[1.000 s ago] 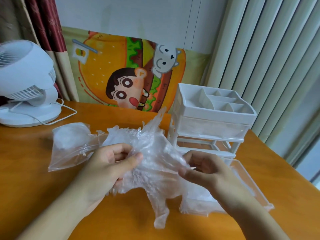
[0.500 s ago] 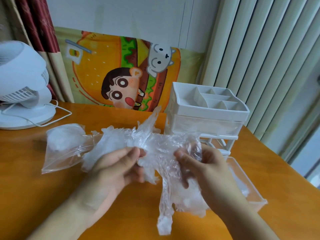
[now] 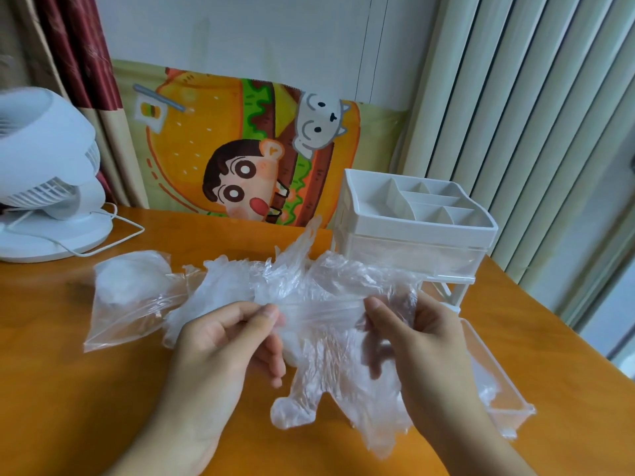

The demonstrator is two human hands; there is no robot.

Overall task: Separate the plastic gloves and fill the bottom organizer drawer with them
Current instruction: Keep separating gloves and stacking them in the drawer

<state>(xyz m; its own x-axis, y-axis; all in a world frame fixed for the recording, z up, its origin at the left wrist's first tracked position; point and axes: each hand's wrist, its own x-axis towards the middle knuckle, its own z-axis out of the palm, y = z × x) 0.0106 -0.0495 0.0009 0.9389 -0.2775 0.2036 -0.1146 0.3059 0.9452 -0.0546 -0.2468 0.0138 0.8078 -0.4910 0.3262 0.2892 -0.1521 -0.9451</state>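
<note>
A crumpled bunch of clear plastic gloves is held above the orange table. My left hand pinches one glove's edge between thumb and fingers. My right hand pinches the same glove at its other side, so the cuff is stretched flat between them. The glove's fingers hang down toward the table. To the right stands the white organizer. Its clear bottom drawer is pulled out and partly hidden behind my right hand, with some clear plastic inside.
A clear zip bag with more plastic inside lies at the left. A white desk fan with its cord stands at the far left. A cartoon burger cushion leans against the wall. Vertical blinds hang behind the organizer.
My hands have moved apart and pulled one glove's edge taut between them. The hanging glove has spread out wider below the hands.
</note>
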